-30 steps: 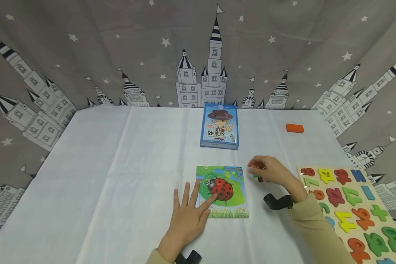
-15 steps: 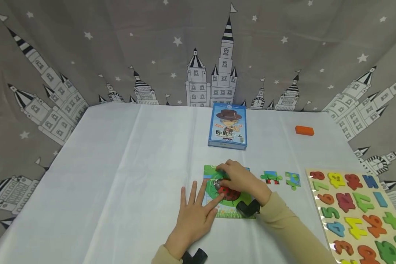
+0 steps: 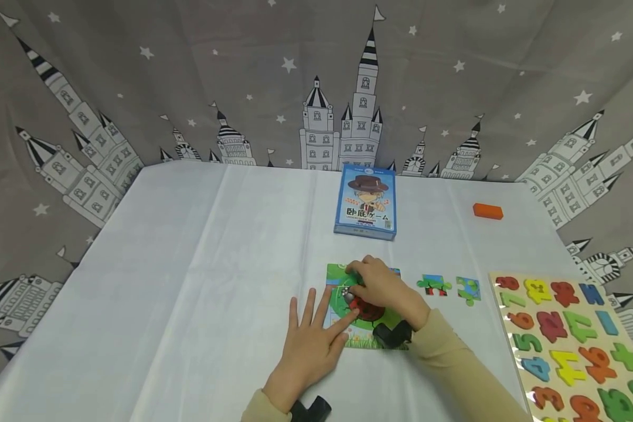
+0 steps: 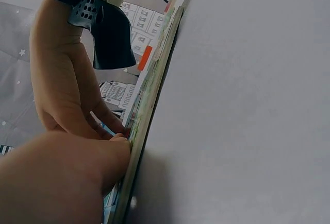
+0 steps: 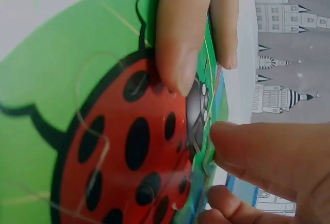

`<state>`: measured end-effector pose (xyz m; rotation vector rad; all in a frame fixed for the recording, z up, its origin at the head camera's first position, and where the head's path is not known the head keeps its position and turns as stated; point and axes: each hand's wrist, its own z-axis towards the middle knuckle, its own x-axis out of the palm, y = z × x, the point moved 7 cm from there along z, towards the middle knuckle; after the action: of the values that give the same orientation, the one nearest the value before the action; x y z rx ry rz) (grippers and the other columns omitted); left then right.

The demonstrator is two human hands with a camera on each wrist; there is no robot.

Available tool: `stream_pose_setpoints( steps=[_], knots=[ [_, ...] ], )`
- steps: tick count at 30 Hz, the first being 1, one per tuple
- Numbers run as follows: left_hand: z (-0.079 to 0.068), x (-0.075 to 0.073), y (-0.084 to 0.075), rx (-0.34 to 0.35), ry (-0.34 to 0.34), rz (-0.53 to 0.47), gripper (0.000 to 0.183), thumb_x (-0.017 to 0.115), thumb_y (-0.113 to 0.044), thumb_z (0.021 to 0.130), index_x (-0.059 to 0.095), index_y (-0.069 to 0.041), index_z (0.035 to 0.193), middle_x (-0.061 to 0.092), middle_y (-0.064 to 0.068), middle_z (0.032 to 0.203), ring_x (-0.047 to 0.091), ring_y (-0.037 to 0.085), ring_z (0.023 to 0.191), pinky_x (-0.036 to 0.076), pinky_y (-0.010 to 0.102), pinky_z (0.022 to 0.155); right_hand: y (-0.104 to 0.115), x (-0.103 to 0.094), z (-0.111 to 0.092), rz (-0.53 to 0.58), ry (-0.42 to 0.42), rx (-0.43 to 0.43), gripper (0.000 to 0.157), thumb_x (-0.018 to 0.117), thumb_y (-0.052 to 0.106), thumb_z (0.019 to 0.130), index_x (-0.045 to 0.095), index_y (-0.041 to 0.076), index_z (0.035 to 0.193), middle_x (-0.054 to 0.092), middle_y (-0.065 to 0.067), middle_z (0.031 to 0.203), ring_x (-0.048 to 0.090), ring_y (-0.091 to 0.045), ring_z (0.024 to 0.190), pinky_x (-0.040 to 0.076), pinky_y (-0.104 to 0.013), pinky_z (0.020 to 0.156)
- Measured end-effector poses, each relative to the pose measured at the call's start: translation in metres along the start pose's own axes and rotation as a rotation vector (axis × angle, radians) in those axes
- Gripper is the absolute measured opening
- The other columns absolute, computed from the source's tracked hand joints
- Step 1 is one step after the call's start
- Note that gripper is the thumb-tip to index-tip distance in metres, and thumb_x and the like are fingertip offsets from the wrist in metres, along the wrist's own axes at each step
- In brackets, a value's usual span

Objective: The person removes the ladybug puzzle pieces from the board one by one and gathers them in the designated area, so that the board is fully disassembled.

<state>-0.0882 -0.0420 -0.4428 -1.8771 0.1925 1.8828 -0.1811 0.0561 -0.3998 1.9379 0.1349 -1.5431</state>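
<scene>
A square ladybug jigsaw puzzle (image 3: 361,338) lies on the white table. My left hand (image 3: 307,351) is spread flat at its left side, index fingertip resting on the ladybug and middle fingertip at the left edge. Bent over the puzzle's upper part, my right hand (image 3: 382,286) pinches a puzzle piece there; the hand covers most of that piece. In the right wrist view the right thumb (image 5: 242,139) meets the green and blue edge beside the ladybug's head, close to the left index finger (image 5: 180,44). Two loose puzzle pieces, one (image 3: 434,285) with red shapes and one blue-green (image 3: 469,289), lie to the right.
A blue card-game box (image 3: 366,202) lies behind the puzzle. An orange block (image 3: 487,211) is at the back right. At the right front lies a wooden board (image 3: 522,404) of coloured numbers and signs. A grey castle-print curtain (image 3: 200,53) hangs around the table.
My right hand has left a loose puzzle piece on the table and moved left onto the puzzle's upper part. The left hand stays put; the head view has shifted slightly.
</scene>
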Motion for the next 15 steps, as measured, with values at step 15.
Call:
stream_pose_setpoints(
  steps=[15],
  knots=[
    [0.0003,-0.0005,0.0003,-0.008,0.017,-0.008,0.04,0.03,-0.044,0.096,0.037,-0.043,0.136,0.009,0.011,0.15,0.002,0.037,0.135,-0.001,0.061,0.101,0.0033,-0.0074,0.0022,0.051,-0.074,-0.079,0.036,0.073,0.001,0.073,0.057,0.001,0.105,0.055,-0.009,0.093,0.054,-0.023,0.086,0.047,-0.036,0.075]
  ],
)
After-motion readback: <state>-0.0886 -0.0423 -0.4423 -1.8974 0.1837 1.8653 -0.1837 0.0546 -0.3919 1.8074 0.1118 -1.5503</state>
